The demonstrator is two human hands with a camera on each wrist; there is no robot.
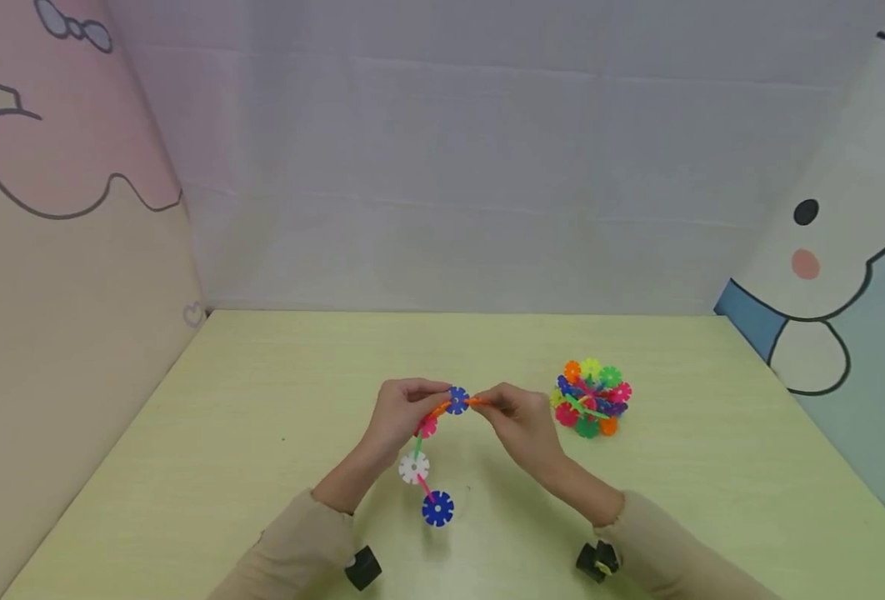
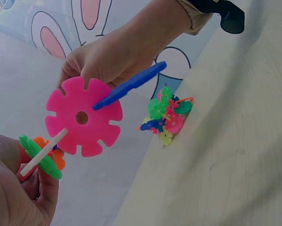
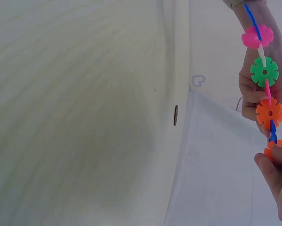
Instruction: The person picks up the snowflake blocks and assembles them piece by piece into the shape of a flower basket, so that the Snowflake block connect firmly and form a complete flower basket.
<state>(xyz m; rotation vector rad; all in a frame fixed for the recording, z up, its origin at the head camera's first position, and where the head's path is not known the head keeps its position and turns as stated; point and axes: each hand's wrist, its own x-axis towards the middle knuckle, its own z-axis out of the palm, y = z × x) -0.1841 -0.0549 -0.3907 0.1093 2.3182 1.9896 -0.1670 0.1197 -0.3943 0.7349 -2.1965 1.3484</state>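
Observation:
A chain of notched plastic snowflake discs hangs from both hands above the table. My left hand [image 1: 401,417] pinches it at an orange disc [image 3: 276,120], beside a blue disc [image 1: 457,401]. At the chain's right end, my right hand [image 1: 523,423] pinches another orange disc [image 1: 477,401], whose edge is pushed up against the blue one. Below the left hand dangle a pink disc [image 1: 429,427], a green disc [image 3: 259,74], a white disc [image 1: 414,467], a large-looking pink disc [image 2: 65,106] and a blue disc [image 1: 438,508] at the bottom. Fingers hide parts of both orange discs.
A pile of loose snowflake discs [image 1: 588,402] in mixed colours lies on the pale table [image 1: 300,358], to the right of the right hand. A white cloth wall [image 1: 442,183] stands behind the table, with printed panels at both sides.

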